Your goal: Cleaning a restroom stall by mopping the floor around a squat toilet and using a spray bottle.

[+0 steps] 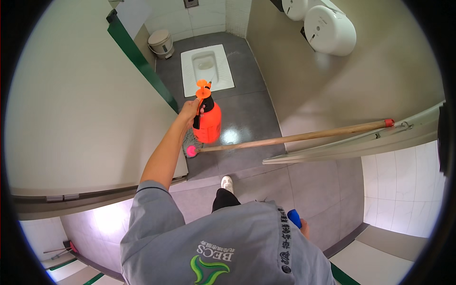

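Observation:
My left hand [194, 108] grips the handle of an orange pump spray bottle [209, 124] with a black neck and orange pump knob. The bottle is upright, its nozzle toward the white squat toilet [225, 75] set in the stall floor. My right hand [305, 228] is by my side, largely hidden by my grey shirt, holding a blue object [294, 218] that could be a handle. Below the bottle lies the grey mop head [186, 139] with a pink socket. Its wooden handle [295, 137] slants across the stall opening to the right.
A lidded beige bin [161, 43] stands at the back left of the stall. White paper dispensers [329, 30] hang on the right partition. The left partition [82, 107] and the stall door [338, 149] flank the opening. My white shoe [227, 183] is just outside it.

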A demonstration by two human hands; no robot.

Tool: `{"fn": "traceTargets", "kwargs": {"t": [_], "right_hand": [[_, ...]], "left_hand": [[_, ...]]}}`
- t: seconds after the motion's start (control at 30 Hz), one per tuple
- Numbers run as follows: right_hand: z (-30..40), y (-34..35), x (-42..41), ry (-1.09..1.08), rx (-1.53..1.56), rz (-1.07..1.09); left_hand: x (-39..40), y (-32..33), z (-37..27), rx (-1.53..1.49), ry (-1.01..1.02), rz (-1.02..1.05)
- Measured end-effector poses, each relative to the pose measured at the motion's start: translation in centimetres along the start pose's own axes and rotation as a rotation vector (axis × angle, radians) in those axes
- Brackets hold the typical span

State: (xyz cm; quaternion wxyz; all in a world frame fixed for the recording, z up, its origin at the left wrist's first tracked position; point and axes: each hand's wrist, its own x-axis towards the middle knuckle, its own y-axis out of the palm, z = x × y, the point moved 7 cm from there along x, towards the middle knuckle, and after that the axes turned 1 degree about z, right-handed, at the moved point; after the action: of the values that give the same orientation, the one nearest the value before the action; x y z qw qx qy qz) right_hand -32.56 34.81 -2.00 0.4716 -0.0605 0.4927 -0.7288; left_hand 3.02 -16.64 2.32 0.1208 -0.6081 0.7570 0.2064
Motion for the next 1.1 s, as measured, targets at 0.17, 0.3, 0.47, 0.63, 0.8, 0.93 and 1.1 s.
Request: {"fn": "traceTargets", "kwargs": {"t": [0.17, 0.3, 0.47, 0.63, 0.8, 0.93, 1.1], "right_hand": [[0.0, 0.0, 0.0, 0.024, -0.015, 0.041], [-0.4, -0.1, -0.4, -0.02, -0.029, -0.019], [-1.8, 0.7, -0.2, 0.028, -0.002, 0.032], [-1.4, 0.9, -0.2, 0.032, 0.002, 0.016], [0.5, 0.5, 0.3, -0.044, -0.019, -0.003], [2.3, 0.7, 0.5, 0.014, -0.031, 0.083], [3.6, 0.7, 0.4, -0.006, -0.053, 0.073]], "left_hand": [[1.8, 0.3, -1.2, -0.038, 0.061, -0.027], [2.4, 0.5, -1.7, -0.031, 0.041, -0.082], [2.7, -0.2, -0.9, -0.065, 0.016, -0.156], [2.7, -1.7, 1.6, -0.051, -0.092, -0.163], [2.4, -2.9, 3.7, 0.003, -0.154, -0.141], [1.4, -3.5, 4.6, -0.026, -0.178, -0.119], [-0.9, -3.0, 4.5, -0.026, -0.256, -0.116]]}}
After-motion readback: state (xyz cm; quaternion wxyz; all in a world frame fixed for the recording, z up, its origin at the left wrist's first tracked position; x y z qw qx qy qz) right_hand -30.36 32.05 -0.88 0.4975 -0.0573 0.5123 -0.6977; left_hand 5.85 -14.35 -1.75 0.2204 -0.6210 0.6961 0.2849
